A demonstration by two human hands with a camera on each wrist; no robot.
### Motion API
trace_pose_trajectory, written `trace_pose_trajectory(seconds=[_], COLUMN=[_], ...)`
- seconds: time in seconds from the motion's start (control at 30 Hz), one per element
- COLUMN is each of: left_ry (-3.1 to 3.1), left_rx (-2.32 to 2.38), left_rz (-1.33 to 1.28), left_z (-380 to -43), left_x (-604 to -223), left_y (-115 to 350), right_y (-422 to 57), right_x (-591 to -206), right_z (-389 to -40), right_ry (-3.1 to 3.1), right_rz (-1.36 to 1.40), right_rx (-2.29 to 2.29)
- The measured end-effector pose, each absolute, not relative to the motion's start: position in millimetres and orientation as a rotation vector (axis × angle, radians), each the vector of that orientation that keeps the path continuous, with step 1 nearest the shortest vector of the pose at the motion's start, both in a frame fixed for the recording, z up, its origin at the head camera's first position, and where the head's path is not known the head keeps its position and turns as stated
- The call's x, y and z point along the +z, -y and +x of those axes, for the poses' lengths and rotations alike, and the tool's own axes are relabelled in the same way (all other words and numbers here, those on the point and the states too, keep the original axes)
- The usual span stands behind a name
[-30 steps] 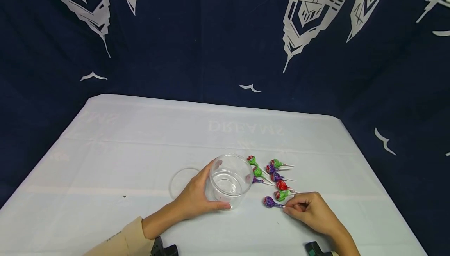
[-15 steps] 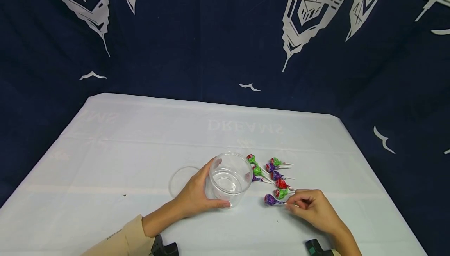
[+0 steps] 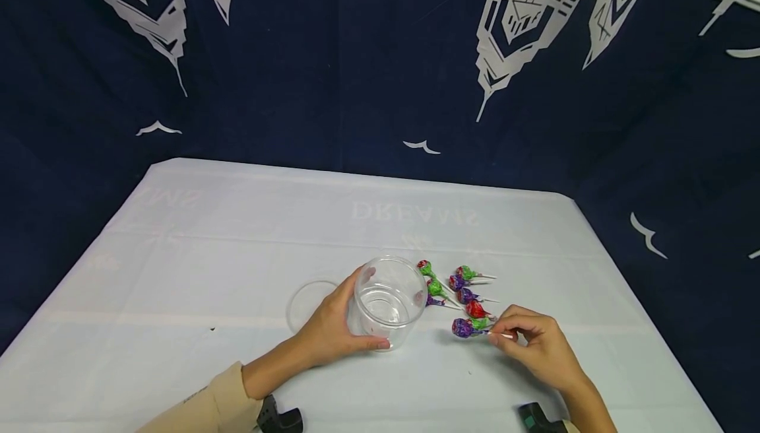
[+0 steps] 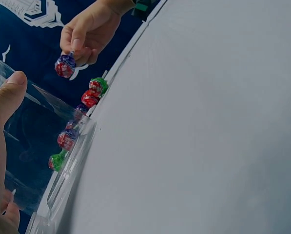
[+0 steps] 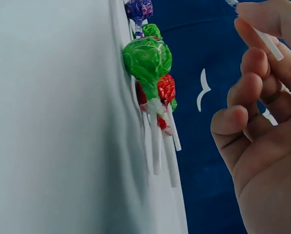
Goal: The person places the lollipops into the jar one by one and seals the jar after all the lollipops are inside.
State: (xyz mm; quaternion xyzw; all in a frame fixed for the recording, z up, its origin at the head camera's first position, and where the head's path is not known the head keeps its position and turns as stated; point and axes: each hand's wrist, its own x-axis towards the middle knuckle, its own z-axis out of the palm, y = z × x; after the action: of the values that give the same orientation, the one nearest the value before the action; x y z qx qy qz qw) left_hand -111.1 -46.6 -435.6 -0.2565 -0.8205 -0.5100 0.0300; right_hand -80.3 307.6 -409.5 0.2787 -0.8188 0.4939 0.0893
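My left hand (image 3: 330,337) holds a clear plastic jar (image 3: 388,311) round its side, thumb at the front and fingers behind. Nothing shows inside the jar, and its round mouth faces up. My right hand (image 3: 540,347) pinches a purple-wrapped lollipop (image 3: 462,329) by its white stick between thumb and forefinger. In the left wrist view, that lollipop's purple and red head (image 4: 65,66) hangs above the tabletop. Just behind it lies a green lollipop (image 3: 479,322), partly covered in the head view. A red lollipop (image 3: 475,309) is close by, its stick pointing right.
Several more lollipops, such as a green one (image 3: 466,273) and a purple one (image 3: 466,296), lie right of the jar. A thin clear ring-shaped lid (image 3: 296,293) rests behind my left wrist. The white-covered table (image 3: 178,274) meets a dark blue patterned cloth (image 3: 380,76).
My right hand has raised the purple lollipop from the table and shifted slightly right and away, so it now overlaps the green one. My left hand and the jar have stayed put.
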Motion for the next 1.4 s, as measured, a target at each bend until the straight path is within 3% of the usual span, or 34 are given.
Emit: trace_pose_trajectory(seconds=[0.7,1.4], left_ry=[2.545,2.542], left_rx=[-1.604,-1.583], left_rz=[-0.776,-0.799], left_z=[-112,-112], left_x=[-435,-436], left_y=[47,48], right_y=[-289,-255], right_x=[-375,-365], right_z=[-90,-113], right_ry=[2.118,1.944], right_rz=[0.880,1.073], right_rx=[1.628,1.706])
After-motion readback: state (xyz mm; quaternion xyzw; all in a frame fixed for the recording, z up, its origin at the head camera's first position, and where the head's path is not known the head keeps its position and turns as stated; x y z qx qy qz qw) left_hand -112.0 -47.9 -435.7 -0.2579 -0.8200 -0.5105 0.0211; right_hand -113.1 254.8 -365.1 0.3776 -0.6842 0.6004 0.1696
